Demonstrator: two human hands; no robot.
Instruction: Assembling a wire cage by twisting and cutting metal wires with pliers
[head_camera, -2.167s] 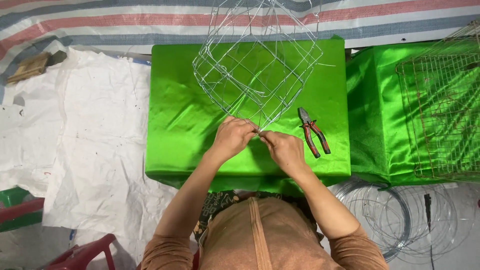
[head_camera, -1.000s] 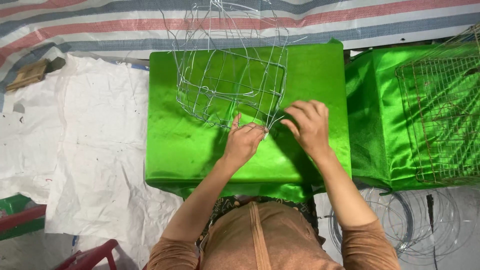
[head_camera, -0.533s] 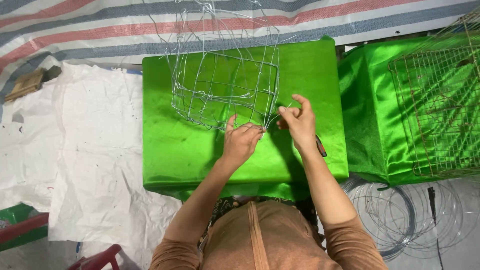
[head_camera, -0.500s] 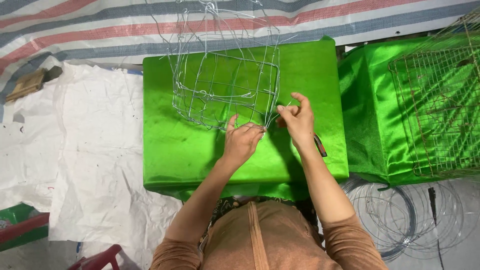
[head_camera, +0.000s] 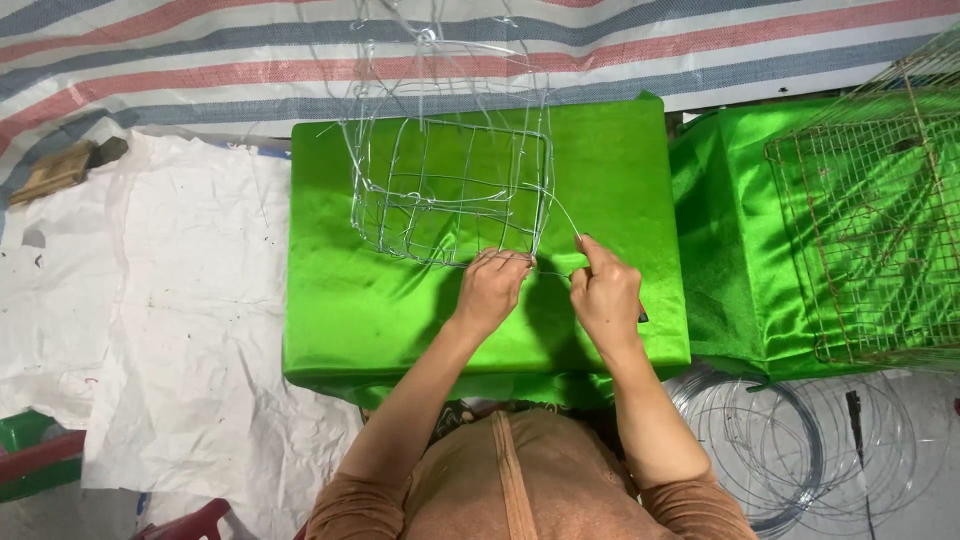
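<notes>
Green satin cloth (head_camera: 340, 310) covers the low table at centre. Silver wire basket frame (head_camera: 450, 190) stands on it, open grid, toward 12 o'clock from the hands, its near lower edge just above the knuckles.

Left hand (head_camera: 492, 290): fingers curled, tips pinched on the frame's near bottom wire at its right corner. Right hand (head_camera: 605, 295): at 3 o'clock of the left, close beside it; thumb and forefinger pressed together on a loose wire strand (head_camera: 562, 215) that runs up toward 11 o'clock to the frame's right side. Dark tool tip shows under the right hand's outer edge; too little visible to tell what it is.

Second green-draped table (head_camera: 730, 250) at 3 o'clock carries a rusty wire cage (head_camera: 880, 220). Wire coils (head_camera: 790, 450) lie on the floor at 4 o'clock. White sheeting (head_camera: 150, 300) at 9 o'clock; striped tarp (head_camera: 200, 60) across 12 o'clock.
</notes>
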